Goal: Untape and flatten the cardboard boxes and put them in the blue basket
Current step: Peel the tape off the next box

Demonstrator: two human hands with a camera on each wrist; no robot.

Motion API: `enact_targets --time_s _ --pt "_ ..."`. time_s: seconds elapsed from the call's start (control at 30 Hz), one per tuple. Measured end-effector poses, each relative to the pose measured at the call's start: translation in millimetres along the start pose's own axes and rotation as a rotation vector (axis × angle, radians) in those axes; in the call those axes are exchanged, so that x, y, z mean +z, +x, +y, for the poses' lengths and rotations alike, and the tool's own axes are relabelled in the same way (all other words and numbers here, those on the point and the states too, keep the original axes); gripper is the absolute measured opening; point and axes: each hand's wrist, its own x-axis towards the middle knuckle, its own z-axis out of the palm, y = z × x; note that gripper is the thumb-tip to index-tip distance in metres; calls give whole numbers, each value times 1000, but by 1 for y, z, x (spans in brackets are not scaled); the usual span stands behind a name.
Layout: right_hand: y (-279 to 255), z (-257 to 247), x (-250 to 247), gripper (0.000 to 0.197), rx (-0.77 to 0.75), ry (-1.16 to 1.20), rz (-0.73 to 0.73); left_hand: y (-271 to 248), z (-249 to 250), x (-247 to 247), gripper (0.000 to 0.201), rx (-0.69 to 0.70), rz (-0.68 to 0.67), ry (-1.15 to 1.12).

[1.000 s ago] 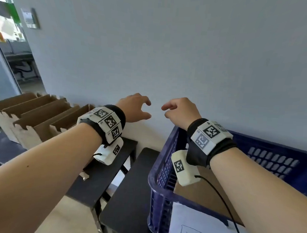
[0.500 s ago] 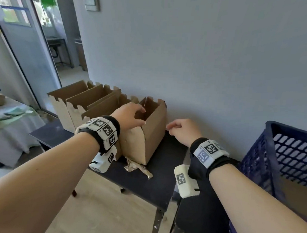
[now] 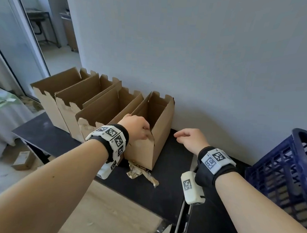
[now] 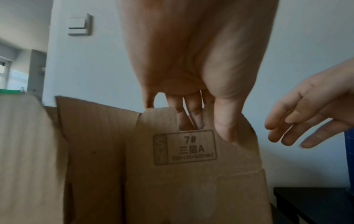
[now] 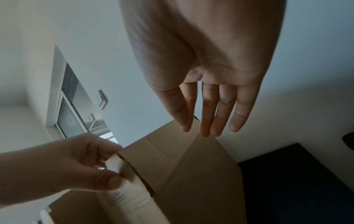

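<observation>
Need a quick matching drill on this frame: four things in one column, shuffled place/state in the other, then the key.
Things
1. left hand
2. right hand
3. crumpled tape
4. blue basket

Places or states
A. lying on the black table at the foot of the nearest box
B. standing at the far right
C. pinching the nearest box's near top edge
D. open, holding nothing, to the right of the nearest box

Pairs: 1-C, 2-D, 3-A, 4-B

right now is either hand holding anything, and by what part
The left hand pinches the nearest cardboard box by the top edge of its near end wall. The right hand holds nothing.
</observation>
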Motion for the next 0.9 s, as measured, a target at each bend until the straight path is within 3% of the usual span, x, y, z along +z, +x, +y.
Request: enact_targets --time_s 0.17,0.27,0.37,0.53,0.73,0.9 --pt "22 9 -5 31 51 41 12 21 7 -3 17 46 -24 -29" --pt "29 12 -10 30 67 56 7 30 11 -9 20 77 28 -164" --pt "31 10 -17 25 87 79 27 36 15 -23 3 100 102 -274" --pt "30 6 -36 24 109 85 104 47 22 -47 6 167 175 -348" --pt "21 1 -55 24 113 130 197 62 31 -62 13 129 212 -418" --pt "16 7 -69 21 123 162 296 76 35 -70 12 46 247 -616"
